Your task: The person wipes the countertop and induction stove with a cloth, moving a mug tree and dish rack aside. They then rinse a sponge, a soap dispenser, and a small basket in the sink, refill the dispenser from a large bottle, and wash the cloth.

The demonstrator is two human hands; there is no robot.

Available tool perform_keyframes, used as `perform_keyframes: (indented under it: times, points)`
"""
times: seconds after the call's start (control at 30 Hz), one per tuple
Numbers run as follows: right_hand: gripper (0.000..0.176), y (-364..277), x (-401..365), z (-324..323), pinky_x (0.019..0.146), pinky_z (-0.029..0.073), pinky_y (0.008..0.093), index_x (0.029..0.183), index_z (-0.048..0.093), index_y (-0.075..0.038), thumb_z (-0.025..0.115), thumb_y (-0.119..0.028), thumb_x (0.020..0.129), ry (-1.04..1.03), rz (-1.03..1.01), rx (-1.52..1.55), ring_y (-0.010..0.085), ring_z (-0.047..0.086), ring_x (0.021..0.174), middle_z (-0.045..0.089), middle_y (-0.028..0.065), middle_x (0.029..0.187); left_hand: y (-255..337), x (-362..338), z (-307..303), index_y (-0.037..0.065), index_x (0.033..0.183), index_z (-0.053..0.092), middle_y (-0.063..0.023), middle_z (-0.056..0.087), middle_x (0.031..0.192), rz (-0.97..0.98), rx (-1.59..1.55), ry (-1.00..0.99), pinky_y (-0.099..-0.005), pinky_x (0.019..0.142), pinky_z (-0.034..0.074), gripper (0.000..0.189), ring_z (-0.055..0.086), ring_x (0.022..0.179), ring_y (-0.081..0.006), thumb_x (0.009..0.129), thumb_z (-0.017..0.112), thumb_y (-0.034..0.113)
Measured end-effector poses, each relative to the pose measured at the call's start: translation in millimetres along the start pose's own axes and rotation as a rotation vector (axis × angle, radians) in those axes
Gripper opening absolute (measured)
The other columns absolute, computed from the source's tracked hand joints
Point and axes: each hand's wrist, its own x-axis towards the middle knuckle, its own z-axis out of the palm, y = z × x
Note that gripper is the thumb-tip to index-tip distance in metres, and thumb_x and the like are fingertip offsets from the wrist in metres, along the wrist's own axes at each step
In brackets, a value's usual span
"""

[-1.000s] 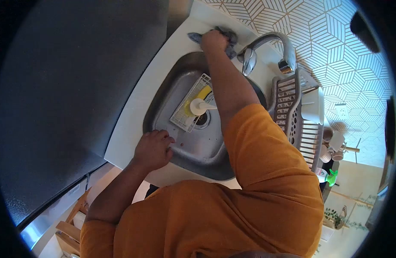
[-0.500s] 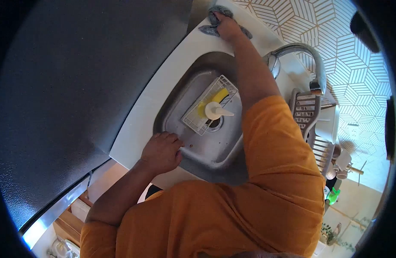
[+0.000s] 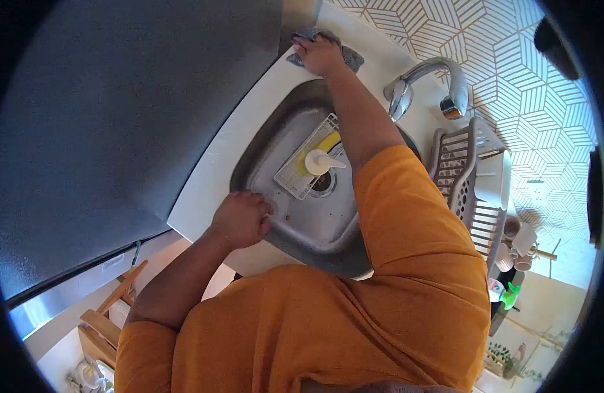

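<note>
My right hand (image 3: 320, 56) presses a grey cloth (image 3: 352, 60) onto the white countertop (image 3: 213, 160) at the sink's far end, with its fingers bent over the fabric. Curled over the near left rim of the steel sink (image 3: 308, 229) is my left hand (image 3: 242, 219), without any cloth or tool visible in it. Inside the sink sits a white wire caddy (image 3: 290, 183). It holds a yellow item (image 3: 329, 141), possibly a sponge, and a bottle with a white pump top (image 3: 318, 162). My right forearm passes above the sink and hides part of it.
A chrome faucet (image 3: 439, 65) rises from the counter right of my right arm. Beyond it stand a grey dish rack (image 3: 456, 164) and a white container (image 3: 493, 183). A large dark panel (image 3: 118, 105) borders the counter on the left. A green-topped spray bottle (image 3: 510, 297) is at lower right.
My right hand has moved the grey cloth left and slightly down in view, toward the dark panel. My left hand remains at the sink rim. The camera view has shifted a little.
</note>
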Motion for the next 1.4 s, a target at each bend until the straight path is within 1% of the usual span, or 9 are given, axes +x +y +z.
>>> perform_keyframes:
  times: [0.33, 0.4, 0.47, 0.5, 0.57, 0.77, 0.97, 1.23, 1.4]
  points:
    - [0.033, -77.7, -73.2, -4.6, 0.088, 0.046, 0.0412, 0.114, 0.061, -0.015, 0.045, -0.019, 0.086, 0.09, -0.039, 0.149, 0.0307, 0.061, 0.096, 0.064, 0.0131, 0.107, -2.6, -3.7, 7.8, 0.011, 0.084, 0.067, -0.0088, 0.061, 0.087, 0.039, -0.062, 0.114, -0.041, 0.08, 0.046, 0.017, 0.058, 0.09, -0.0266, 0.071, 0.057, 0.016]
    - [0.027, -102.5, -93.8, 14.3, 0.086, 0.047, 0.0411, 0.11, 0.059, -0.009, 0.049, -0.017, 0.087, 0.296, -0.136, 0.322, 0.0302, 0.062, 0.094, 0.064, 0.0138, 0.105, -8.7, -6.2, 11.2, 0.01, 0.081, 0.066, -0.009, 0.06, 0.087, 0.033, -0.088, 0.094, -0.0412, 0.079, 0.046, 0.015, 0.058, 0.089, -0.0269, 0.068, 0.057, 0.012]
    - [0.027, -137.1, -119.1, 11.8, 0.086, 0.047, 0.0414, 0.111, 0.059, -0.009, 0.05, -0.015, 0.086, 0.255, -0.126, 0.363, 0.0305, 0.062, 0.094, 0.064, 0.0137, 0.105, -12.5, -12.7, 16.3, 0.013, 0.08, 0.065, -0.006, 0.06, 0.087, 0.247, -0.185, 0.426, -0.0403, 0.083, 0.044, 0.016, 0.056, 0.092, -0.0263, 0.066, 0.057, 0.009]
    - [0.027, -153.5, -134.2, 13.3, 0.086, 0.047, 0.0416, 0.111, 0.059, -0.008, 0.05, -0.014, 0.086, 0.212, -0.113, 0.398, 0.0307, 0.062, 0.094, 0.064, 0.0137, 0.105, -5.8, -23.4, 14.8, 0.013, 0.08, 0.065, -0.006, 0.06, 0.087, 0.239, -0.189, 0.424, -0.0403, 0.083, 0.044, 0.016, 0.056, 0.092, -0.0263, 0.066, 0.057, 0.009]
    - [0.027, -181.3, -156.5, 12.2, 0.084, 0.047, 0.0419, 0.111, 0.059, -0.009, 0.05, -0.013, 0.086, 0.282, -0.191, 0.396, 0.0307, 0.062, 0.093, 0.064, 0.0129, 0.105, 3.9, -41.8, 7.7, 0.014, 0.076, 0.062, -0.0034, 0.056, 0.09, 0.251, -0.132, 0.849, -0.0411, 0.087, 0.04, 0.019, 0.053, 0.095, -0.0269, 0.062, 0.058, 0.002]
    - [0.028, -240.3, -219.9, -11.2, 0.084, 0.046, 0.0427, 0.111, 0.059, -0.009, 0.051, -0.014, 0.085, 0.062, -0.371, 0.619, 0.0288, 0.063, 0.09, 0.065, 0.0128, 0.103, 7.9, -118.7, 23.7, 0.015, 0.076, 0.061, -0.0027, 0.056, 0.094, 0.206, -0.222, 0.858, -0.0406, 0.087, 0.038, 0.021, 0.051, 0.097, -0.0273, 0.06, 0.06, 0.001]
    - [0.031, -252.4, -228.9, -15.4, 0.083, 0.046, 0.0431, 0.116, 0.058, -0.017, 0.049, -0.021, 0.087, -0.08, -0.545, 0.455, 0.0294, 0.063, 0.093, 0.065, 0.0106, 0.107, -9.3, -152.9, 33.9, 0.013, 0.077, 0.061, -0.0048, 0.057, 0.091, 0.047, -0.207, 0.922, -0.0388, 0.083, 0.04, 0.023, 0.052, 0.093, -0.0279, 0.063, 0.056, -0.004]
    - [0.033, -284.1, -258.6, -35.5, 0.097, 0.037, 0.0405, 0.117, 0.058, -0.019, 0.053, -0.027, 0.085, -0.351, -0.715, 0.517, 0.0254, 0.057, 0.107, 0.063, 0.0079, 0.113, -24.6, -159.3, 45.8, 0.009, 0.077, 0.062, -0.007, 0.058, 0.089, -0.116, -0.233, 1.048, -0.0363, 0.083, 0.041, 0.019, 0.052, 0.089, -0.0268, 0.067, 0.053, -0.004]
    - [0.027, -241.5, -315.8, -49.1, 0.095, 0.038, 0.0411, 0.11, 0.061, -0.017, 0.055, -0.029, 0.086, -0.14, -0.91, 0.536, 0.0242, 0.052, 0.112, 0.058, 0.0045, 0.117, -18.4, -169.3, 46.0, 0.006, 0.08, 0.059, -0.0106, 0.058, 0.094, -0.136, -0.271, 1.015, -0.0346, 0.084, 0.042, 0.018, 0.053, 0.094, -0.0263, 0.069, 0.051, -0.006]
